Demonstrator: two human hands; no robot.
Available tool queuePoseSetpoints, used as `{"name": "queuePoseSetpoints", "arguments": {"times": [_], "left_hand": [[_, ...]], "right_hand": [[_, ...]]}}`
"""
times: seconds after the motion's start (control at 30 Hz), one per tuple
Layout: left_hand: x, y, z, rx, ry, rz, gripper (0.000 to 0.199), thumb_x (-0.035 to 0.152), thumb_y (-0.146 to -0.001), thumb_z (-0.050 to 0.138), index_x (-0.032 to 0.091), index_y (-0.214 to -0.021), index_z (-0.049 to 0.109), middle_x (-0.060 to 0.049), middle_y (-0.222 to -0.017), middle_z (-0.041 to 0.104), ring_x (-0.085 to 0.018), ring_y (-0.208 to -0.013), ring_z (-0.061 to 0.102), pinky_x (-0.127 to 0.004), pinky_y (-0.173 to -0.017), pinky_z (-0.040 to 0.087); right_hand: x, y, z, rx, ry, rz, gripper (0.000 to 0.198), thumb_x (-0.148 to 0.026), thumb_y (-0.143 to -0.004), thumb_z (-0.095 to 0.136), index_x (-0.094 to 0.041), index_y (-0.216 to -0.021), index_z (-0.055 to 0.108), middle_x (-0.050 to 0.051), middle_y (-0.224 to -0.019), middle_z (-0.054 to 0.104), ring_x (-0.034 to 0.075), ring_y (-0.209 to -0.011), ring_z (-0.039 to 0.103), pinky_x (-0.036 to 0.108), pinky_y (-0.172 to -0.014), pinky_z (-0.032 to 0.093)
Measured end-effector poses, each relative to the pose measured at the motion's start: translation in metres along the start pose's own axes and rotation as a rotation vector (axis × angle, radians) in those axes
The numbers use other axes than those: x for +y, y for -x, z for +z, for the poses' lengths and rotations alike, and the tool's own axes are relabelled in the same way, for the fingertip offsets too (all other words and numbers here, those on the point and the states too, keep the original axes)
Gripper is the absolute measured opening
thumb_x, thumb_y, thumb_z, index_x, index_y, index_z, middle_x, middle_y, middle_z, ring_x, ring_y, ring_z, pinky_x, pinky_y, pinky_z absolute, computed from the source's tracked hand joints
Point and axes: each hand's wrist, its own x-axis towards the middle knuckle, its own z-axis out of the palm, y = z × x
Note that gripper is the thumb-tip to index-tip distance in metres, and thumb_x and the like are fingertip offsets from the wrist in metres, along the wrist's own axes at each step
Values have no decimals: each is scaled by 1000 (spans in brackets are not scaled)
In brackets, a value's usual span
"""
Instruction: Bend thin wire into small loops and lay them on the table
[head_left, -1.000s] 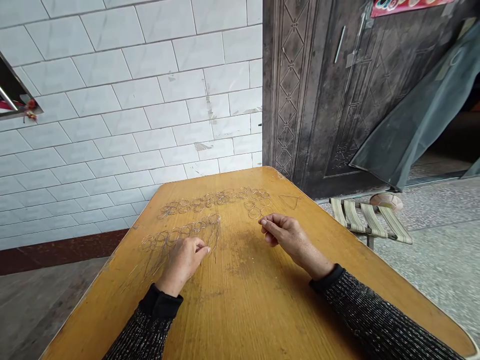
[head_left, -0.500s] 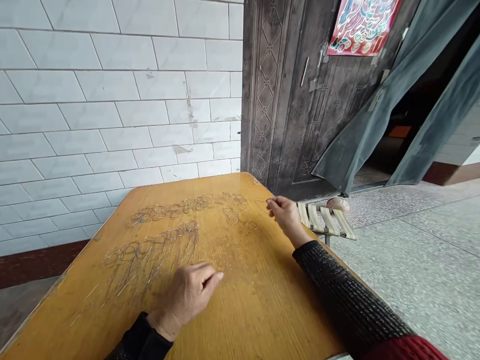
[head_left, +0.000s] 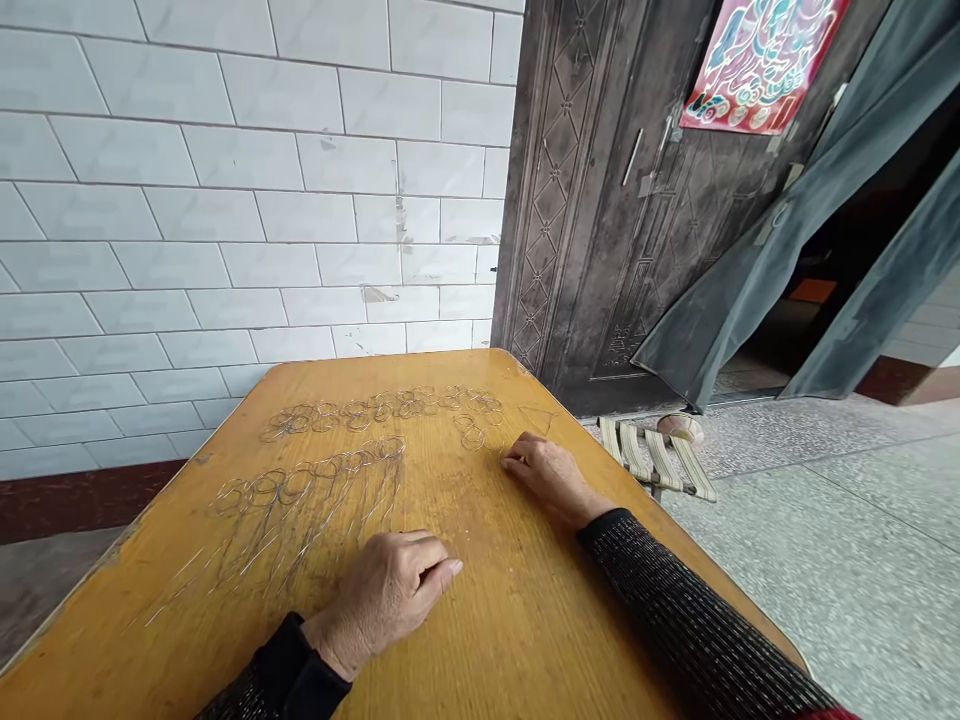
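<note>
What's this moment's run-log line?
left hand: loosely curled, near long-tailed wires | right hand: near wire rings, grasp unclear | table: wire row farther back

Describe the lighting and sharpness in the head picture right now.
Head view: diffuse light, with soft shading on the table beside the right sleeve; head view: the doorway sinks to near-black; head view: left hand and right hand look fairly sharp, though the thinnest wires are hard to trace.

Head view, forward and down across the table point(head_left: 517, 610)
</note>
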Motion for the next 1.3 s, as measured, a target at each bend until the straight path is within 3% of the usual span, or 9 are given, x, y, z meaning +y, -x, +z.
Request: {"name": "queuePoseSetpoints", "arguments": {"times": [0.33,0.47,0.53,0.6,0.7,0.8,0.97,1.13,1.3], "left_hand": [[3,-4,-4,-22,156,-105,33,23,-81,45,15,-50,43,3,-49,39,-7,-47,31,-24,-47,19],[2,-6,-6,-122,574,-398,34,37,-82,44,16,-55,50,3,-51,44,-8,-45,36,-22,-45,25],[0,-7,-6,-132,831,-556,33,44,-80,46,14,-68,56,1,-59,51,-8,-47,43,-22,-46,30],[-2,-7,-6,-42,1060,-629,34,46,-76,52,13,-82,58,-2,-69,55,-9,-53,48,-22,-49,35],[-4,-8,-7,120,1343,-623,39,44,-72,61,15,-97,57,-5,-83,56,-11,-64,52,-23,-56,39],[-5,-8,-9,205,1442,-636,33,40,-71,63,15,-93,59,-5,-86,56,-11,-69,52,-24,-60,39],[-6,-8,-10,248,1454,-658,28,36,-71,64,13,-88,61,-4,-81,56,-10,-65,51,-23,-59,38],[-5,-7,-8,248,1447,-614,26,34,-75,61,11,-87,60,-4,-77,57,-10,-64,52,-25,-61,39],[-3,-8,-9,237,1443,-626,28,34,-75,60,9,-87,61,-4,-75,57,-10,-62,53,-25,-58,40]], "right_hand": [[4,1,2,-18,144,-92,15,-21,-80,50,-19,-71,62,3,-82,62,13,-71,58,21,-56,35],[-16,6,-7,237,21,-101,19,-25,-84,46,-17,-71,58,4,-81,61,12,-63,56,21,-55,37],[-35,15,-12,390,-117,-204,19,-24,-85,45,-17,-70,55,5,-81,60,10,-60,55,21,-56,40],[-56,29,-14,443,-182,-356,17,-21,-86,45,-17,-72,54,5,-80,60,10,-65,57,19,-57,41],[-80,48,-10,331,-91,-612,15,-17,-87,44,-16,-78,55,5,-81,60,9,-62,57,18,-53,40],[-90,58,-3,248,14,-748,16,-12,-86,41,-16,-82,56,4,-84,61,8,-58,55,19,-49,40],[-90,57,-1,270,-60,-718,16,-19,-88,42,-16,-84,56,5,-83,60,9,-61,58,19,-50,44],[-89,54,0,276,-309,-475,15,-22,-86,45,-16,-96,54,9,-93,57,8,-56,56,21,-52,48],[-86,51,4,201,-425,-456,13,-20,-86,44,-17,-85,57,6,-80,59,11,-65,58,22,-58,47]]}}
